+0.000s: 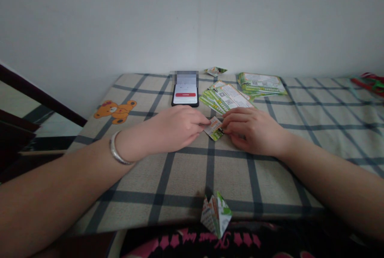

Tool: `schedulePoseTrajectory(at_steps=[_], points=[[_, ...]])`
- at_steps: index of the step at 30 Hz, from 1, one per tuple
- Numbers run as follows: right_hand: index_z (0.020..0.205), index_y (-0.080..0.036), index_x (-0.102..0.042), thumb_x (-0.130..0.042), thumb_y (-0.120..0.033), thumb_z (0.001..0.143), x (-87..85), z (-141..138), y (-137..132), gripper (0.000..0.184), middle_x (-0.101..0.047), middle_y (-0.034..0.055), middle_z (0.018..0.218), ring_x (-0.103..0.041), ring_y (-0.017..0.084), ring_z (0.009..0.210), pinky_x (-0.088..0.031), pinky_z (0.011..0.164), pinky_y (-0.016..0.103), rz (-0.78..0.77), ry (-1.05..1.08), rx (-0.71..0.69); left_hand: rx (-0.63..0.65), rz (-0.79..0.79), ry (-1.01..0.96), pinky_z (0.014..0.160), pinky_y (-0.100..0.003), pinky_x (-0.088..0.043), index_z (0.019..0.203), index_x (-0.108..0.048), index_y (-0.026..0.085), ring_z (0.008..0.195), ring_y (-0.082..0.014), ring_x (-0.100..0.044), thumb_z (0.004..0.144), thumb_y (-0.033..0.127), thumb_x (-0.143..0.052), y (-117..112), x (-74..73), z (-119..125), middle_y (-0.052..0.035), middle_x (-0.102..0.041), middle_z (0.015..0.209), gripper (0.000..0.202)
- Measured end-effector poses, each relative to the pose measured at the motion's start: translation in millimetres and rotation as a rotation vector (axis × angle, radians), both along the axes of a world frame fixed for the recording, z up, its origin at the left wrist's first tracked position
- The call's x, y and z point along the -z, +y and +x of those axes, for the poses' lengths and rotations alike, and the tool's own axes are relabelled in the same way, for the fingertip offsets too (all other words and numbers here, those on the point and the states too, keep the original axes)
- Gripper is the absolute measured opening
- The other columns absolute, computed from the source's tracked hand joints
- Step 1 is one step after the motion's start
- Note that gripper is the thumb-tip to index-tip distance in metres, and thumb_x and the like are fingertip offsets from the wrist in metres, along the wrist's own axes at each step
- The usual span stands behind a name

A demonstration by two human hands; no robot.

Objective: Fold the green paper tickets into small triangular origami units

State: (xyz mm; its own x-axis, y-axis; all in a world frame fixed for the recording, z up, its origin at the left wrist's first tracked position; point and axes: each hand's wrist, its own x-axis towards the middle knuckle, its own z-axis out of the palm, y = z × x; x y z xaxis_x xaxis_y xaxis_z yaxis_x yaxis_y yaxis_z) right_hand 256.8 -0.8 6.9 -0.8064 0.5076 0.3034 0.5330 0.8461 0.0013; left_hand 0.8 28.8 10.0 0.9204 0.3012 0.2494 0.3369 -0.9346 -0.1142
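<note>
A small folded piece of printed paper (214, 129), white, green and orange, lies on the checked tablecloth between my two hands. My left hand (180, 128) wears a silver bangle at the wrist, and its fingertips press together on the paper's left corner. At the opposite corner, the curled fingers of my right hand (250, 130) grip the paper's edge. Just beyond my hands several printed leaflets (226, 97) are fanned out. Near the table's front edge stands a pointed folded-paper piece (216, 215) of the same print.
A phone (185, 94) with a lit screen lies at the back, left of the leaflets. Another folded paper piece (215, 71) sits by the wall. A stack of leaflets (261, 84) is at the back right. An orange bear sticker (115, 111) is at the left.
</note>
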Motion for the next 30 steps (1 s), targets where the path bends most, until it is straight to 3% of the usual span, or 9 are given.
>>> schedulePoseTrajectory(at_steps=[4,10,13,19,24,30], points=[[0.104,-0.015,-0.066,-0.055,-0.014,0.079,4.6,-4.3,-0.1,0.028,-0.067,0.0086,0.121,-0.057,0.024,0.116,-0.048,0.099,0.038,-0.036,0.029,0.021,-0.029,0.048,-0.006,0.093,-0.040,-0.051,0.109,-0.067,0.011,0.104,-0.0239,-0.063,0.089,0.022,-0.051,-5.6,3.6,4.4,-0.0099,-0.070,0.110,0.028],[0.129,-0.009,-0.055,-0.055,-0.016,0.080,11.4,-6.3,-0.8,0.050,-0.064,0.0142,0.124,-0.054,0.026,0.121,-0.045,0.103,0.041,-0.031,0.057,0.118,-0.089,0.068,0.033,0.093,-0.040,-0.052,0.103,-0.066,0.009,0.104,-0.0255,-0.063,0.089,0.023,-0.050,-8.5,3.7,9.1,-0.0126,-0.069,0.109,0.026],[0.126,-0.011,-0.057,-0.059,-0.021,0.080,11.9,-5.6,1.4,0.047,-0.064,0.0142,0.124,-0.053,0.026,0.121,-0.045,0.103,0.041,-0.098,0.103,0.135,-0.124,0.043,0.035,0.094,-0.041,-0.051,0.105,-0.064,0.007,0.109,-0.0272,-0.061,0.087,0.024,-0.054,-10.5,3.9,11.7,-0.0146,-0.067,0.112,0.027],[0.107,-0.018,-0.062,-0.058,-0.024,0.085,11.6,-2.6,6.5,0.023,-0.063,0.0093,0.127,-0.051,0.025,0.124,-0.044,0.103,0.041,-0.173,0.141,0.108,-0.139,0.015,-0.058,0.093,-0.040,-0.051,0.100,-0.065,0.011,0.107,-0.0240,-0.062,0.089,0.025,-0.056,-7.3,9.9,10.4,-0.0114,-0.068,0.109,0.020],[0.104,-0.020,-0.068,-0.056,-0.027,0.090,10.3,0.5,7.7,0.020,-0.069,0.0049,0.114,-0.058,0.023,0.107,-0.046,0.094,0.039,-0.037,0.100,0.024,-0.110,0.014,-0.147,0.090,-0.038,-0.050,0.093,-0.066,0.014,0.100,-0.0215,-0.062,0.091,0.028,-0.057,-1.9,13.6,9.6,-0.0072,-0.070,0.100,0.017],[0.099,-0.022,-0.072,-0.055,-0.032,0.092,7.1,3.1,4.4,0.021,-0.071,0.0054,0.090,-0.056,0.022,0.088,-0.045,0.076,0.034,0.069,0.042,0.067,-0.157,-0.027,-0.159,0.089,-0.037,-0.047,0.093,-0.068,0.016,0.097,-0.0209,-0.061,0.090,0.032,-0.060,-2.0,10.6,9.1,-0.0052,-0.070,0.093,0.018]])
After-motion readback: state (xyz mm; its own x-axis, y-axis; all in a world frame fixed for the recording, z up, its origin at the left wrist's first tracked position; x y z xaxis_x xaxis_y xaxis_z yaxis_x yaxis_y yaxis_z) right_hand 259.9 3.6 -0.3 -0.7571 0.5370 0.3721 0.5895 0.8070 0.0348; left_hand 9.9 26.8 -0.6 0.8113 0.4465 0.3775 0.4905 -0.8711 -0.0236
